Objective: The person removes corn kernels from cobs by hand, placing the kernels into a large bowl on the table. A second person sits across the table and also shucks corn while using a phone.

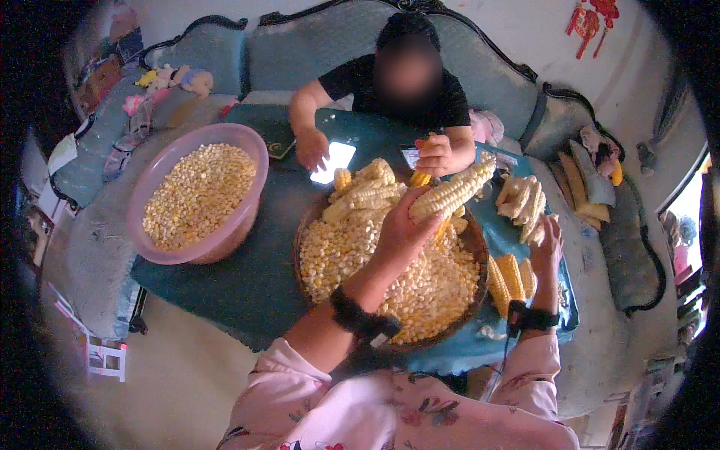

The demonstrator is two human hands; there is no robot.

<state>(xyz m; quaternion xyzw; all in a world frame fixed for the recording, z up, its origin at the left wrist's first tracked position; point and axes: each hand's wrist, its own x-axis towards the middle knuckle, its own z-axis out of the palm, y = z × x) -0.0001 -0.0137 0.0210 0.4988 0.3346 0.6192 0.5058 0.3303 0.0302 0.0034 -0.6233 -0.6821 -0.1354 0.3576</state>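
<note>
A pale corn cob (454, 191), still covered in kernels, is gripped in my left hand (409, 225) above a wide round brown basket (304, 232). Loose white and yellow kernels (427, 292) fill this basket, and several cobs (371, 184) lie at its far side. To the right, my right hand (549, 244) closes around the near end of a stripped cob (536, 231) at a small pile of bare cobs (517, 196). Yellow cobs with kernels (508, 283) lie between the basket and my right forearm.
A pink basin (259, 161) of kernels stands at the table's left. Across the table (225, 300), a person (405, 82) holds a yellow cob and touches a lit screen (334, 163). A blue sofa (315, 52) surrounds the table, with soft toys (180, 79) at left.
</note>
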